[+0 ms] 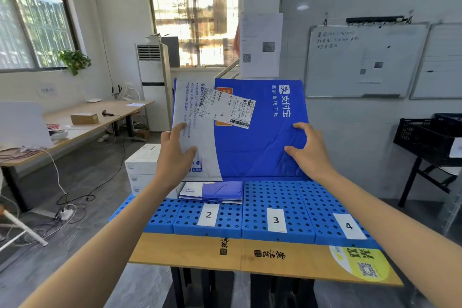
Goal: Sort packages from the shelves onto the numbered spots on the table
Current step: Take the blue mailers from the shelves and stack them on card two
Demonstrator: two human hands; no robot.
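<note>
A large blue and white mailer package point(252, 137) with shipping labels stands upright in front of me, above the table's blue perforated top point(280, 197). My left hand point(175, 152) grips its white left side, thumb on the front. My right hand point(307, 150) holds its blue right edge, fingers spread on the front. White labels mark spot 2 point(208, 214), spot 3 point(276, 219) and spot 4 point(349, 225). A smaller blue and white package point(212, 190) lies flat just behind the label for spot 2.
White boxes point(140, 167) are stacked at the table's far left corner. A long wooden desk point(82, 120) with a cardboard box stands to the left. Cables and a power strip point(66, 212) lie on the floor. A black crate point(430, 137) sits on a stand at right.
</note>
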